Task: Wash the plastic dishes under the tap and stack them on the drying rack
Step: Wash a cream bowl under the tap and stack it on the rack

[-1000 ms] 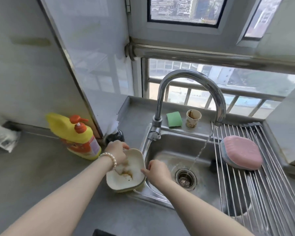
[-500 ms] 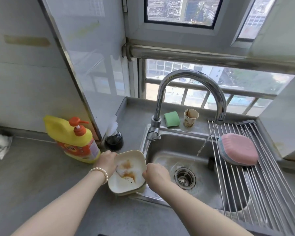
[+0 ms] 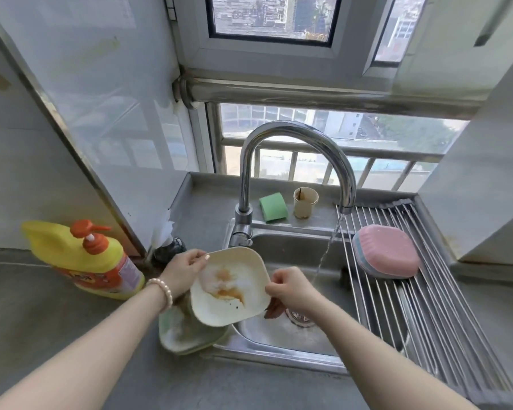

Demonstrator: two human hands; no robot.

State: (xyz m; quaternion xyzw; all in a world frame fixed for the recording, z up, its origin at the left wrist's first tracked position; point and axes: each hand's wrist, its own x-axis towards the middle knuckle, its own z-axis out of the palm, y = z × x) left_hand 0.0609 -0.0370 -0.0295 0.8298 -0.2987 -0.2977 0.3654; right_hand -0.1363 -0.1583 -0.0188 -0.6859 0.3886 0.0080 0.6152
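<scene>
A cream plastic dish (image 3: 230, 287) smeared with brown sauce is lifted and tilted over the sink's left edge. My left hand (image 3: 184, 269) pinches its upper left rim, and my right hand (image 3: 290, 288) grips its right rim. Below it a pale green dish (image 3: 184, 332) lies on the counter beside the sink. The chrome tap (image 3: 296, 161) runs a thin stream of water into the steel sink (image 3: 296, 247), to the right of the held dish. On the drying rack (image 3: 427, 306) a pink dish (image 3: 387, 250) rests upside down on a blue one.
A yellow detergent bottle (image 3: 83, 261) with an orange pump stands on the grey counter to the left. Behind the sink sit a green sponge (image 3: 273, 207) and a stained cup (image 3: 305, 202). A dark object with white plastic (image 3: 168, 244) stands by the wall corner.
Both hands lifted the cream dish off the stack and tilted it toward the sink, uncovering the green dish beneath. The left hand moved from inside the dish to its rim.
</scene>
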